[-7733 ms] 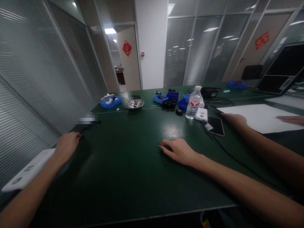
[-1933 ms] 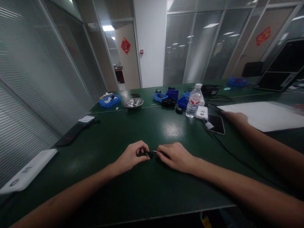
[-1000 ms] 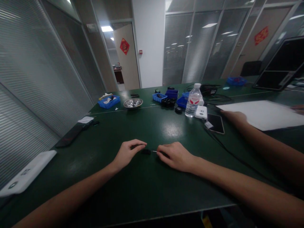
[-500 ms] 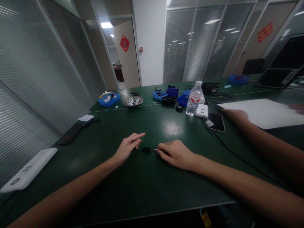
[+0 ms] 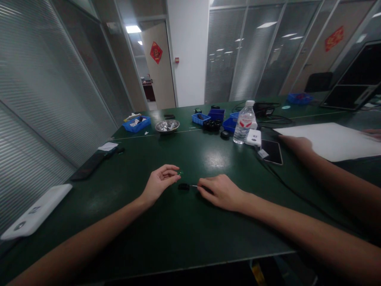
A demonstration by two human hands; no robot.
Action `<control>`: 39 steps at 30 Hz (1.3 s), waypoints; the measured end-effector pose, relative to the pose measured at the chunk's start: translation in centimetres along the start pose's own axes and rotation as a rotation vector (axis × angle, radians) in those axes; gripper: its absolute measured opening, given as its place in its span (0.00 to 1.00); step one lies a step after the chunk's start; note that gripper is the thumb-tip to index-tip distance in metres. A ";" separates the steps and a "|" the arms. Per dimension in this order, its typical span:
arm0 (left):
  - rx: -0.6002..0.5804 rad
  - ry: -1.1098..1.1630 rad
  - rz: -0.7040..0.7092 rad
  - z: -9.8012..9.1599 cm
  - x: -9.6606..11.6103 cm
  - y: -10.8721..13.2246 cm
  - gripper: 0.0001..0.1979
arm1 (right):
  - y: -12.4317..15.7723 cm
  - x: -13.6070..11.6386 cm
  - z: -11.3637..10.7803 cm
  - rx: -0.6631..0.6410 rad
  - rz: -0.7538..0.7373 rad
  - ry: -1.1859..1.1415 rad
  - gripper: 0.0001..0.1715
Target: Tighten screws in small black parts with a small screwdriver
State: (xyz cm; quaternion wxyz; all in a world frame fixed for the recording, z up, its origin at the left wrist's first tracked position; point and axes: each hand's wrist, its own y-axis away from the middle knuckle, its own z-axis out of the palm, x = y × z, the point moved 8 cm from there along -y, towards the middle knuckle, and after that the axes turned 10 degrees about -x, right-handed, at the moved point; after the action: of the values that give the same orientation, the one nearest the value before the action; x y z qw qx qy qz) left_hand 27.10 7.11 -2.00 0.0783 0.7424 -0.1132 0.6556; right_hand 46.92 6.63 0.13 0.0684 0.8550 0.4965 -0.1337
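A water bottle (image 5: 244,122), phone (image 5: 272,151) and blue bins (image 5: 201,118) stand well behind. The small black part (image 5: 183,186) lies crosswise on the table (image 5: 166,234) between the hands. The right hand (image 5: 222,191) has fingers closed on a thin tool (image 5: 195,186) pointing left at the part; the left hand (image 5: 159,183) pinches a tiny green piece (image 5: 180,173).

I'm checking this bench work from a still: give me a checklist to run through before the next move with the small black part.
1. Small black part flat on the green table: ok.
2. Thin tool in the right hand, tip at the part: ok.
3. Left hand steadying the part: not ok, lifted beside it.
4. Tiny green piece secured: cannot tell.
5. Another person's hand clear of the part: ok.
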 end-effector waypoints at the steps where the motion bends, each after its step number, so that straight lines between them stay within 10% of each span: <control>1: 0.003 -0.006 0.002 0.0 0.0 0.0 0.19 | 0.0 0.0 0.0 -0.002 0.002 -0.003 0.15; 39: 0.015 -0.069 0.014 -0.5 -0.5 0.1 0.16 | 0.0 -0.1 -0.2 -0.013 0.007 -0.029 0.14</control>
State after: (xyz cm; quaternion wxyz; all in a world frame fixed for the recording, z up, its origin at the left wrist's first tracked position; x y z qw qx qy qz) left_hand 26.54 7.15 -2.44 0.0640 0.7644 -0.1163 0.6309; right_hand 46.90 6.63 0.31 0.0815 0.8542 0.4932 -0.1429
